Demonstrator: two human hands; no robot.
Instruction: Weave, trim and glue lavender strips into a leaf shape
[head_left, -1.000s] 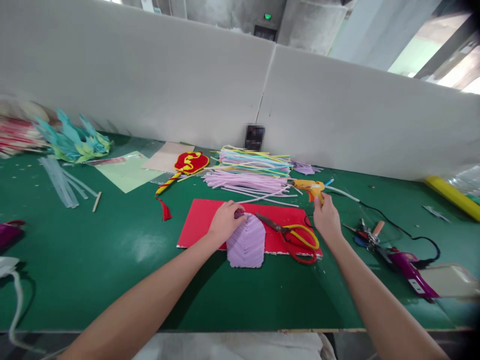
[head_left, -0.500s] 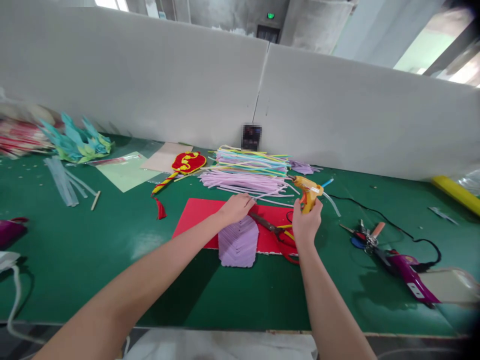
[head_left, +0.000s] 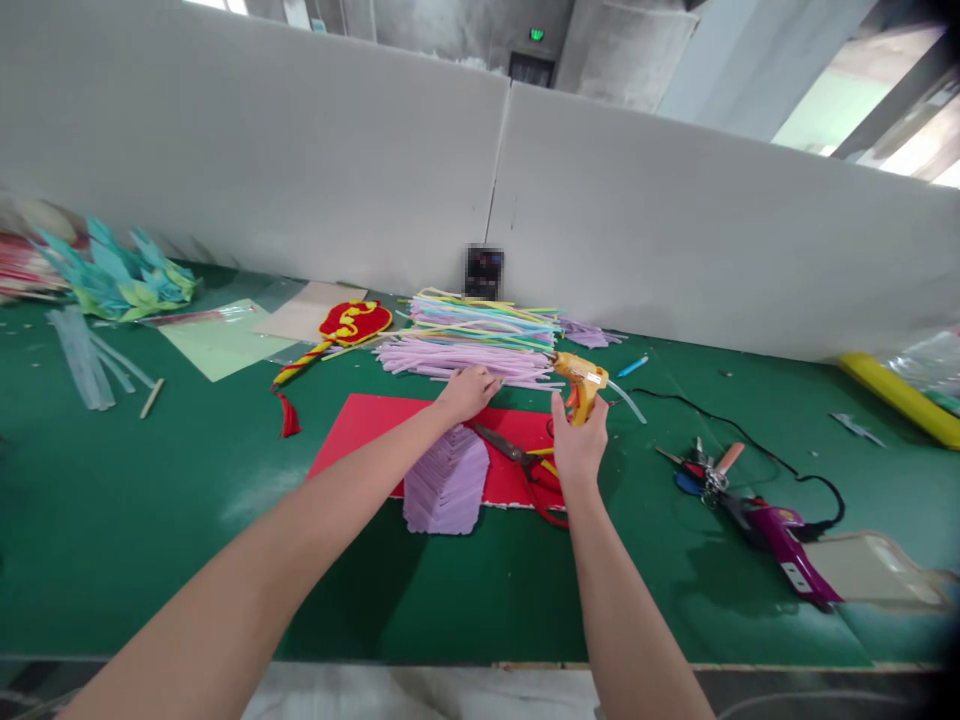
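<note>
My right hand [head_left: 581, 445] is closed round the handle of a yellow hot glue gun [head_left: 583, 374], its nozzle pointing left at the lilac pipe cleaners. My left hand [head_left: 471, 393] reaches to the front edge of the lilac pipe cleaners [head_left: 457, 356], fingers bent together; whatever is between them is hidden. Below that hand lies a leaf-shaped piece [head_left: 448, 485] made of lilac pipe cleaners, partly covered by my left forearm. It overlaps a red sheet [head_left: 360, 425]. Scissors [head_left: 517, 455] with red and yellow handles rest on the sheet, partly behind my right wrist.
A red and yellow fan-shaped ornament [head_left: 355, 322] with a tassel lies left of the pile. Farther left are a pale green sheet [head_left: 214, 345] and turquoise paper shapes [head_left: 124, 275]. Keys [head_left: 709, 475], a purple corded tool [head_left: 787, 550] and a black cord [head_left: 750, 440] lie at right.
My left hand has moved from the top of the leaf-shaped piece to the lilac pipe cleaners. The glue gun stays in my right hand. The whole view has shifted slightly.
</note>
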